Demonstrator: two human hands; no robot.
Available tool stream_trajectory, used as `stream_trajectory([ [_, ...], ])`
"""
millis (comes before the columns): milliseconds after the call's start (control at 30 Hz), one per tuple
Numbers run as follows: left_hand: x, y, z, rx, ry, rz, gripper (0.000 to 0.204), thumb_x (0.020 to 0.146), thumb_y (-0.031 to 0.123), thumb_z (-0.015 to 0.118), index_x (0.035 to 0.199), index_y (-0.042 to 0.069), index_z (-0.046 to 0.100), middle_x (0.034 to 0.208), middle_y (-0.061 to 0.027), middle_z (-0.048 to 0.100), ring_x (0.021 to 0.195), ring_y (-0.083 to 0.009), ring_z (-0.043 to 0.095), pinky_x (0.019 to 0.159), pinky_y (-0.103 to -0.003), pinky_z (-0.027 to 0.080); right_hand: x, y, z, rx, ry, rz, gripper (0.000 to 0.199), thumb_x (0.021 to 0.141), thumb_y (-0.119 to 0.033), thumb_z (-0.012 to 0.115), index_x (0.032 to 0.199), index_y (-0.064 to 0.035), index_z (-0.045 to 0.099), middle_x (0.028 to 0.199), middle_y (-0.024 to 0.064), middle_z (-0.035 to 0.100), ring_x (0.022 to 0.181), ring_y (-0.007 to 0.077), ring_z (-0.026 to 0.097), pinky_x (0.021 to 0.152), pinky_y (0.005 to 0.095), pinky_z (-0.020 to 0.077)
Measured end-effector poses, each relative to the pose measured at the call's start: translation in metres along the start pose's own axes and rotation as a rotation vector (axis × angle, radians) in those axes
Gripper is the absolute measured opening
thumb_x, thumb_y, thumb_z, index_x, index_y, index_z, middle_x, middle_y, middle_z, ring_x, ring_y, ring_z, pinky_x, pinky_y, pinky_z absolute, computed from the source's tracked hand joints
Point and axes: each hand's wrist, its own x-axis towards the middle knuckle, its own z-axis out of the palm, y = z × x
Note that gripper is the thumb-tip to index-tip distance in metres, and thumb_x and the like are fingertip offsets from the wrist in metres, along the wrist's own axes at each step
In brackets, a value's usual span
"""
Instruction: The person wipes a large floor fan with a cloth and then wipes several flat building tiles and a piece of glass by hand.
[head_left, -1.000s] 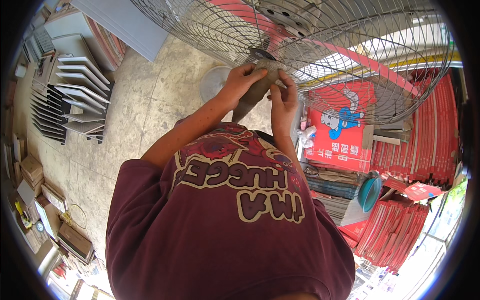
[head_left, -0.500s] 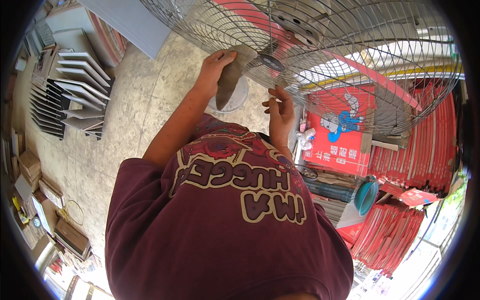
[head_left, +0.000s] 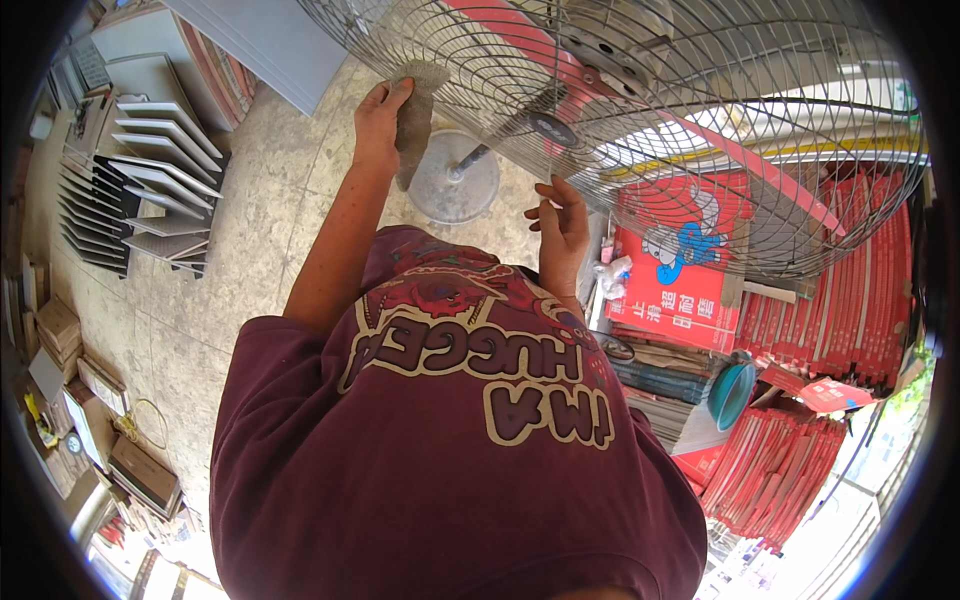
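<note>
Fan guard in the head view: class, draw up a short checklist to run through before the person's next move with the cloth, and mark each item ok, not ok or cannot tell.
1. Left hand grips the grey cloth: ok.
2. Cloth pressed against the wire fan guard: ok.
3. Right hand empty, fingers loosely curled just under the guard: ok.
4. Fan blades stopped: cannot tell.
5. Round fan base flat on the concrete floor: ok.
6. Red box stacks apart from the guard: cannot tell.
</note>
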Motion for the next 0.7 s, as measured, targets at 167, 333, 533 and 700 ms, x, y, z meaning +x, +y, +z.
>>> stream_trajectory([
  [167, -0.013, 0.021, 0.012, -0.112, -0.089, 0.166, 0.018, 0.082, 0.013, 0.064, 0.098, 0.003, 0.062, 0.091, -0.0028, 0.064, 0.077, -0.0101, 0.058, 0.069, -0.022, 0.046, -0.003, 0.001, 0.002, 0.001, 0.001, 0.000, 0.035, 0.084, 0.000, 0.048, 0.118, -0.0029, 0.048, 0.103, 0.0090, 0.060, 0.073, 0.0118, 0.058, 0.063, 0.0233, 0.0457],
  [333, -0.016, 0.045, 0.026, -0.171, -0.282, 0.254, 0.020, 0.083, 0.013, 0.063, 0.101, 0.003, 0.061, 0.095, -0.0025, 0.064, 0.082, -0.0095, 0.058, 0.074, -0.022, 0.045, -0.007, 0.003, 0.001, 0.024, 0.010, 0.011, 0.033, 0.084, 0.000, 0.047, 0.118, -0.0027, 0.048, 0.101, 0.0089, 0.061, 0.072, 0.0115, 0.057, 0.063, 0.0229, 0.0462],
  [533, 0.012, 0.004, 0.012, 0.029, -0.159, 0.227, 0.024, 0.083, 0.017, 0.064, 0.100, 0.001, 0.061, 0.093, -0.0023, 0.063, 0.080, -0.0097, 0.057, 0.071, -0.022, 0.044, -0.009, 0.002, -0.003, 0.027, 0.023, 0.024, 0.031, 0.086, -0.001, 0.047, 0.117, -0.0028, 0.048, 0.097, 0.0081, 0.061, 0.071, 0.0109, 0.057, 0.062, 0.0223, 0.0459],
  [700, 0.026, -0.028, -0.003, 0.084, -0.050, 0.038, 0.021, 0.081, 0.019, 0.065, 0.092, 0.001, 0.063, 0.086, -0.0012, 0.061, 0.073, -0.0086, 0.054, 0.065, -0.024, 0.043, -0.010, 0.002, -0.006, 0.016, 0.041, 0.041, 0.029, 0.087, -0.001, 0.046, 0.116, -0.0029, 0.048, 0.095, 0.0075, 0.062, 0.070, 0.0104, 0.057, 0.062, 0.0215, 0.0453],
])
